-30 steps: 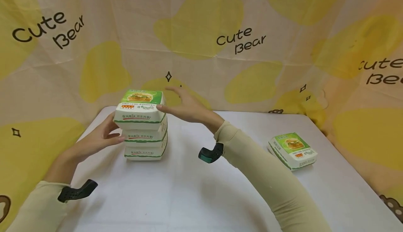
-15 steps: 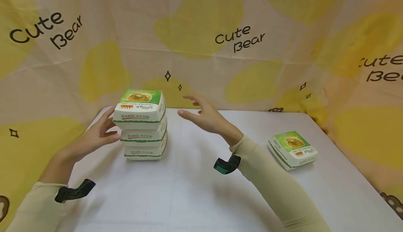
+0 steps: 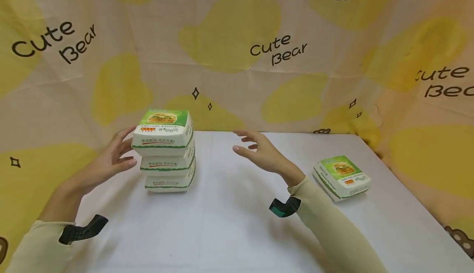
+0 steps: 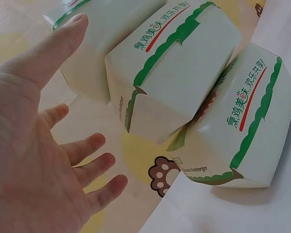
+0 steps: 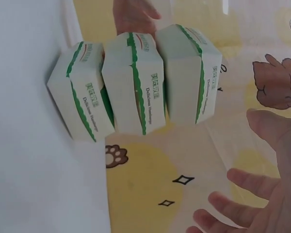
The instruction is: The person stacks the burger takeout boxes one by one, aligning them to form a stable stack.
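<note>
Three white and green hamburger boxes stand stacked at the left of the table: a top box (image 3: 163, 135), a middle box (image 3: 164, 164) and a bottom box (image 3: 166, 182). The top one juts slightly forward and left over the others. My left hand (image 3: 111, 162) is just left of the stack, fingers spread and holding nothing; the left wrist view shows a gap between the fingertips and the middle box (image 4: 179, 73). Over the table to the right of the stack, my right hand (image 3: 264, 153) is held in the air with relaxed fingers and nothing in it.
A single hamburger box (image 3: 342, 177) lies at an angle on the right side of the white table (image 3: 222, 232). Behind the table hangs a yellow-patterned cloth (image 3: 222, 30) with "Cute Bear" lettering. Each wrist wears a black strap-like device (image 3: 83, 229).
My right hand has left the top box and moved right, away from the stack. My left hand has drawn back slightly to the left. The stack stays standing.
</note>
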Motion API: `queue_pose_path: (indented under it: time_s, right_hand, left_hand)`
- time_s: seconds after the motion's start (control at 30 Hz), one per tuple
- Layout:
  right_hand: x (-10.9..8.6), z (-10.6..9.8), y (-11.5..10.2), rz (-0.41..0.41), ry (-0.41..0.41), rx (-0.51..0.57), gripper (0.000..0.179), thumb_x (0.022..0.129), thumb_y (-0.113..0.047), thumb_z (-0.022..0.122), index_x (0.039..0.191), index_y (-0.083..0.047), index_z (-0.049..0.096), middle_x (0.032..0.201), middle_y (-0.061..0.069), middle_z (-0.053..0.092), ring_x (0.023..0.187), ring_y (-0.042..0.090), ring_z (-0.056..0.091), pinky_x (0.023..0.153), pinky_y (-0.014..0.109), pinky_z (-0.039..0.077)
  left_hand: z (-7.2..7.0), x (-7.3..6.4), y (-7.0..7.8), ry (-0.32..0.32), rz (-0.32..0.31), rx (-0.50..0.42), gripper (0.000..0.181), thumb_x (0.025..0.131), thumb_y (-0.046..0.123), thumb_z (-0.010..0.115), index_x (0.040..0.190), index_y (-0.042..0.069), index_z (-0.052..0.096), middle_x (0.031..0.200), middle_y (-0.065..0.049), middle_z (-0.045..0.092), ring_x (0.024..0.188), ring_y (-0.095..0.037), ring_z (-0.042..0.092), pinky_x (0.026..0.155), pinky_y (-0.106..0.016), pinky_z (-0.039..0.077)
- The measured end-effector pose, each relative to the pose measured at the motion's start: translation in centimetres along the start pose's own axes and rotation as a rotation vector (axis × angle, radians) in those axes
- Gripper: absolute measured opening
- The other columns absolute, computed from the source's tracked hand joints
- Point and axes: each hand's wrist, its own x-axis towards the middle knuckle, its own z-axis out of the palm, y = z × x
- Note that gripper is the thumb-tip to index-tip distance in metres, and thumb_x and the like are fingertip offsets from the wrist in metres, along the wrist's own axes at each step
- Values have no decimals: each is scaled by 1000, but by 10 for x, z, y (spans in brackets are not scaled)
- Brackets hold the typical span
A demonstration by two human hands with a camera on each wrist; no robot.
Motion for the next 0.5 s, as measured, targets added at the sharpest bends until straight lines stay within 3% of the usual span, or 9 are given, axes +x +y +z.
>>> queue_pose_path:
  time_s: [0.1,0.17,0.3,0.5]
  right_hand:
    - [-9,-5,7,-23,-8,-17,54,99,-23,64,149,-13,47,153,8,50,137,33,50,112,52,43]
    - [-16,-9,12,-29,-7,-30,54,99,-22,65,148,-12,48,153,8,50,137,33,50,112,52,43]
    - [-28,-17,20,-25,7,-63,53,99,-23,65,148,-11,49,152,10,51,136,34,51,111,53,44]
    - [-45,-32,29,-15,37,-107,53,99,-21,65,148,-10,48,152,12,51,134,35,52,110,55,45]
  left_hand:
    - [-1,0,0,15,-41,23,84,102,9,54,162,37,2,161,-14,28,131,4,37,90,-10,43]
    - [-1,1,0,24,-64,27,82,103,12,53,162,38,2,162,-22,23,137,-7,36,89,-9,41]
    - [-2,1,-1,42,-71,25,78,104,13,50,162,37,3,162,-25,21,143,-24,32,89,-7,39]
    - [-3,2,1,71,-57,32,75,106,14,49,162,37,5,163,-21,23,138,-1,34,89,-4,38]
